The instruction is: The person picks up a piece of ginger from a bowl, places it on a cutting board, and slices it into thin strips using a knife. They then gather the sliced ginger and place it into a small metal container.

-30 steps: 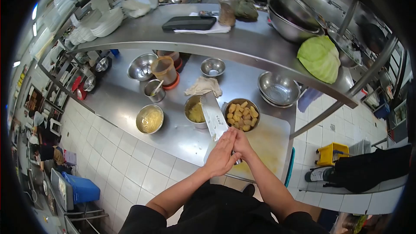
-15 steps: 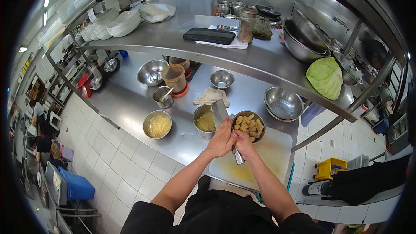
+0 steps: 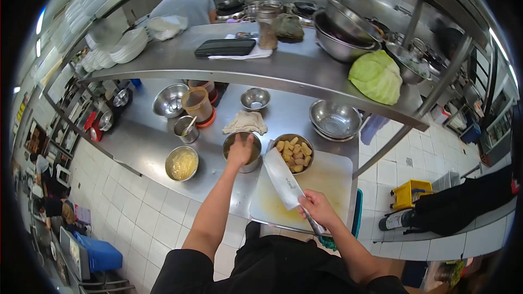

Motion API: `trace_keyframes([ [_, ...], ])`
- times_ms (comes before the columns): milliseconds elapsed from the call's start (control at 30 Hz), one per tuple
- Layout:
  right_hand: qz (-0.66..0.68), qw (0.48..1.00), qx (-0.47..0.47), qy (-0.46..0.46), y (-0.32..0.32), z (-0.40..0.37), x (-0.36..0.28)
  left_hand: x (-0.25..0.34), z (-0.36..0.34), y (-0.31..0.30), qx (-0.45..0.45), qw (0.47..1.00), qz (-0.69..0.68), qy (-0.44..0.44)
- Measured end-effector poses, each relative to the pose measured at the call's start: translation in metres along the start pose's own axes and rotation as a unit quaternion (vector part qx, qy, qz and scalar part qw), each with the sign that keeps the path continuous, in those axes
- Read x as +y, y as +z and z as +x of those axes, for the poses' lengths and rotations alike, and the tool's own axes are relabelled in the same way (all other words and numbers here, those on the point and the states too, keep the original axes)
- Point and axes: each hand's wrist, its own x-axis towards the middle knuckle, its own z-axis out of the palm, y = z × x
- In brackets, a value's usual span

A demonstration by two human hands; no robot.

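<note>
My right hand (image 3: 317,209) grips the handle of a cleaver (image 3: 282,178), whose broad blade slants over the left part of a pale cutting board (image 3: 332,182) smeared with yellow. My left hand (image 3: 240,151) reaches forward over a steel bowl (image 3: 251,164) that holds yellow minced stuff; I cannot tell whether the fingers hold anything. Just right of it sits a bowl of yellow chunks (image 3: 293,153), at the board's far left corner.
On the steel counter (image 3: 147,136) stand another bowl of yellow shreds (image 3: 182,163), a cup with a spoon (image 3: 186,128), an orange tub (image 3: 198,105), empty bowls (image 3: 334,118) and a cloth (image 3: 245,122). The shelf above carries a cabbage (image 3: 377,78), plates and bowls. A person (image 3: 183,5) stands beyond.
My hands, pressed together at the cleaver over the bowls, have parted: the left reached out to the minced bowl, the right pulled the cleaver back over the board.
</note>
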Motion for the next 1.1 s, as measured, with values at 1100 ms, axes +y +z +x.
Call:
trace_keyframes([
  [1100, -0.364, 0.915, 0.134, 0.107, -0.078, -0.130, 0.101, 0.084, -0.100, 0.085, 0.049, 0.908, 0.184, 0.374],
])
